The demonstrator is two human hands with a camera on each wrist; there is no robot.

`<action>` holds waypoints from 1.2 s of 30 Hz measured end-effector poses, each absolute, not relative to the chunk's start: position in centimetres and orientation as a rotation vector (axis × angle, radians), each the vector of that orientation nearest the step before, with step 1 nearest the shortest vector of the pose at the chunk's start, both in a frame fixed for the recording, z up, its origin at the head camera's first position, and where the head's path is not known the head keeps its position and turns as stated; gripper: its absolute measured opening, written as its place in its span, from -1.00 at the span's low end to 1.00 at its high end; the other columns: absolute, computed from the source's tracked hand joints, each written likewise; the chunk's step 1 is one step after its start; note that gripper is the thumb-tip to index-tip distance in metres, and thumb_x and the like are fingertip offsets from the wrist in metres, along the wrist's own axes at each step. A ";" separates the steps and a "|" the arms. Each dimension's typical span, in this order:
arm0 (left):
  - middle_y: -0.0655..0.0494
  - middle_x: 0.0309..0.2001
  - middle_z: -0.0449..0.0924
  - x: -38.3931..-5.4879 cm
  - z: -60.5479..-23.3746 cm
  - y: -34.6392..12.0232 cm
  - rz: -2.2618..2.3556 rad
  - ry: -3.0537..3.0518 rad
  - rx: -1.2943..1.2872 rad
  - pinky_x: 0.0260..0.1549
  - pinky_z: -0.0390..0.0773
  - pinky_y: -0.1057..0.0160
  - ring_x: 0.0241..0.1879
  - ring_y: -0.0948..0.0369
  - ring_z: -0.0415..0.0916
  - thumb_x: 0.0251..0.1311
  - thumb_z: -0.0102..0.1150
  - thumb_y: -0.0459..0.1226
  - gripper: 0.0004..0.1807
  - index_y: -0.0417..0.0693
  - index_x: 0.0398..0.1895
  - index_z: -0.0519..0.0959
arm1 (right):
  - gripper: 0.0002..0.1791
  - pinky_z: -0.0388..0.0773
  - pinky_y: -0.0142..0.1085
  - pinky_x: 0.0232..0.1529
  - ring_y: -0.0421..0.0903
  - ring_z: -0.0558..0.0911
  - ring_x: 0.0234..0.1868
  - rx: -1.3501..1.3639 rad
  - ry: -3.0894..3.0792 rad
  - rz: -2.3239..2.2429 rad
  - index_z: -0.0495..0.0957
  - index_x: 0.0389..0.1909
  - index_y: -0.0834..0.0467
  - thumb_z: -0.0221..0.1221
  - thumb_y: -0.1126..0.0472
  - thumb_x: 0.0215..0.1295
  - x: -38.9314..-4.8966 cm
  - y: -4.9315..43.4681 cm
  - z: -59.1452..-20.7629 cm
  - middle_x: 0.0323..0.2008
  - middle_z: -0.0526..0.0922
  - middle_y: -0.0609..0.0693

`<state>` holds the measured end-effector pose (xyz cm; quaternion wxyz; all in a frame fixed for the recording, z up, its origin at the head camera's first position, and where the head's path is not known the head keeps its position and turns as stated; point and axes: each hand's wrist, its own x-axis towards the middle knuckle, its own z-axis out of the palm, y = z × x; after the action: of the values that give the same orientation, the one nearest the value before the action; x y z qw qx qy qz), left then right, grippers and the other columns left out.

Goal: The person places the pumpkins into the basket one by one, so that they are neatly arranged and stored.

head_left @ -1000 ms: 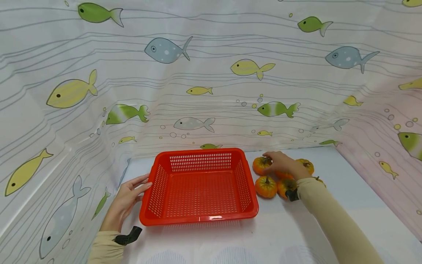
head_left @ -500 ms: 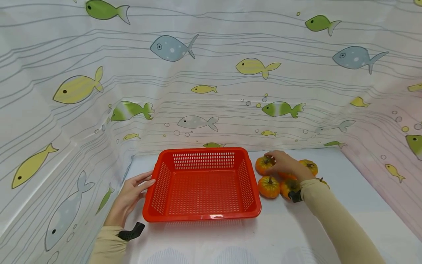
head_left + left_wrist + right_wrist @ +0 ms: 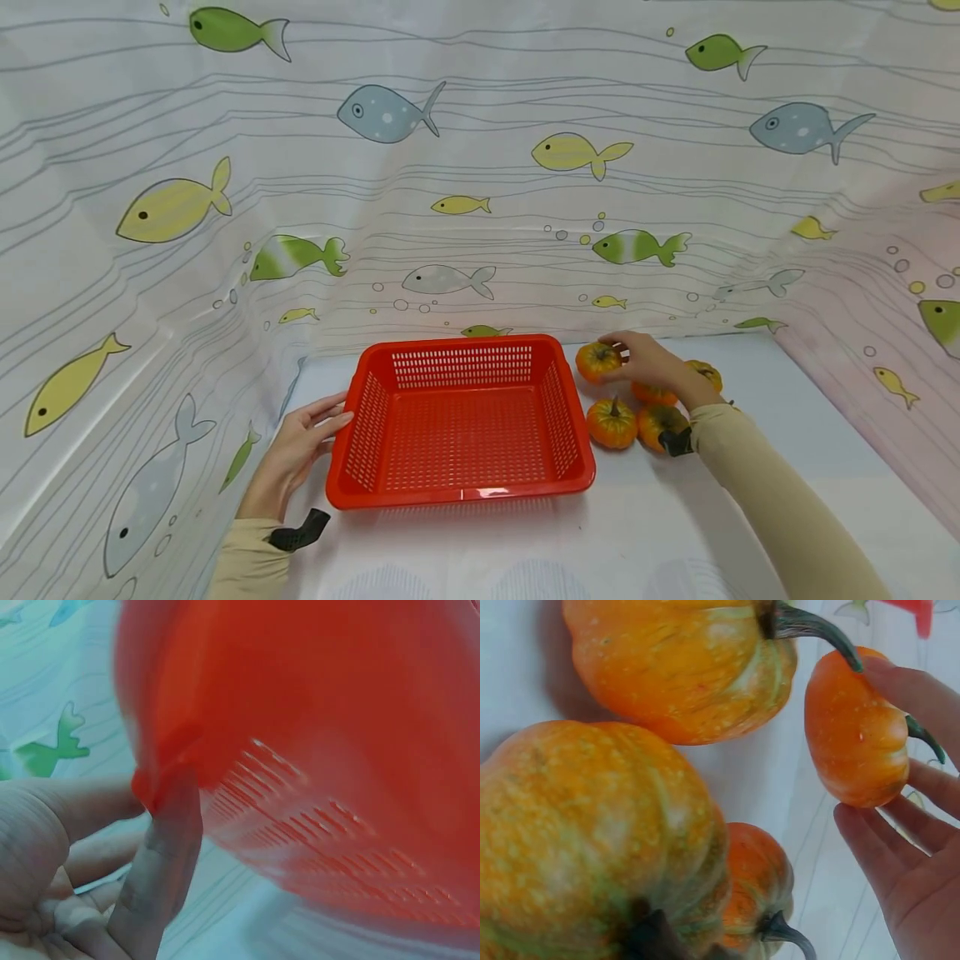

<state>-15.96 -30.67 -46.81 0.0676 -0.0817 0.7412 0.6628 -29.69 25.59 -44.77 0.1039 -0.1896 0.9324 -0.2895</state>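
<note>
A small orange pumpkin (image 3: 597,362) with a green stem is pinched between the thumb and fingers of my right hand (image 3: 654,368), just beyond the right rim of a red plastic basket (image 3: 459,498). The right wrist view shows the same pumpkin (image 3: 855,735), fingertips on its side. My left hand (image 3: 294,446) grips the basket's left rim, fingers and thumb on either side of the rim in the left wrist view. The slatted basket holds nothing inside.
Several more pumpkins stand on the white tabletop (image 3: 517,554) right of the basket, among them a front-left one (image 3: 611,423) and one behind my right wrist (image 3: 705,375). A fish-patterned curtain (image 3: 480,200) rises behind and along both sides.
My right hand, around the pumpkin at the back left of the group, has shifted slightly up and toward the back, bringing the pumpkin with it. The left hand keeps its hold on the basket.
</note>
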 end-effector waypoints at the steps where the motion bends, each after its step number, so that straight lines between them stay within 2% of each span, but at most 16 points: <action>1: 0.42 -0.16 0.65 -15.9 -46.8 -30.7 1.998 2.229 -0.245 -0.24 0.73 0.35 -0.23 0.38 0.69 0.43 0.27 -0.19 -0.25 -0.21 0.58 0.22 | -0.15 0.50 0.21 0.33 0.25 0.53 0.32 -0.560 2.749 -0.857 0.41 0.42 0.23 0.48 -0.06 0.20 -29.6 25.6 -44.6 0.32 0.55 0.23; 7: 0.38 -0.17 0.65 -15.9 -46.7 -30.7 1.991 2.222 -0.239 -0.22 0.74 0.33 -0.23 0.36 0.70 0.42 0.27 -0.16 -0.23 -0.18 0.59 0.21 | -0.12 0.50 0.22 0.33 0.26 0.51 0.34 -0.519 2.754 -0.878 0.41 0.44 0.18 0.48 -0.10 0.18 -29.4 25.2 -43.7 0.35 0.53 0.21; 14: 0.35 -0.10 0.65 -15.7 -46.8 -30.9 1.968 2.221 -0.223 -0.23 0.73 0.31 -0.20 0.35 0.68 0.43 0.26 -0.16 -0.24 -0.18 0.59 0.21 | -0.08 0.53 0.22 0.30 0.24 0.50 0.35 -0.513 2.765 -0.934 0.41 0.45 0.11 0.50 -0.17 0.13 -28.9 24.5 -42.5 0.36 0.52 0.18; 22: 0.29 -0.08 0.62 -15.8 -46.9 -30.8 1.979 2.236 -0.188 -0.26 0.74 0.30 -0.20 0.34 0.68 0.43 0.26 -0.17 -0.27 -0.18 0.57 0.25 | -0.08 0.58 0.12 0.28 0.23 0.51 0.36 -0.603 2.755 -1.032 0.42 0.45 0.11 0.53 -0.12 0.10 -28.3 23.1 -40.9 0.38 0.50 0.16; 36: 0.35 -0.07 0.64 -15.9 -46.9 -30.7 1.974 2.241 -0.209 -0.27 0.73 0.30 -0.19 0.34 0.69 0.43 0.26 -0.15 -0.26 -0.17 0.58 0.24 | -0.15 0.64 0.06 0.22 0.17 0.56 0.32 -0.861 2.633 -1.122 0.48 0.39 0.15 0.55 -0.02 0.10 -27.6 18.1 -39.0 0.36 0.54 0.13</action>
<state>-15.90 -30.73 -46.88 0.0740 -0.0697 0.7465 0.6576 -27.58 18.06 -39.03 0.0764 -0.2874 0.8784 -0.3743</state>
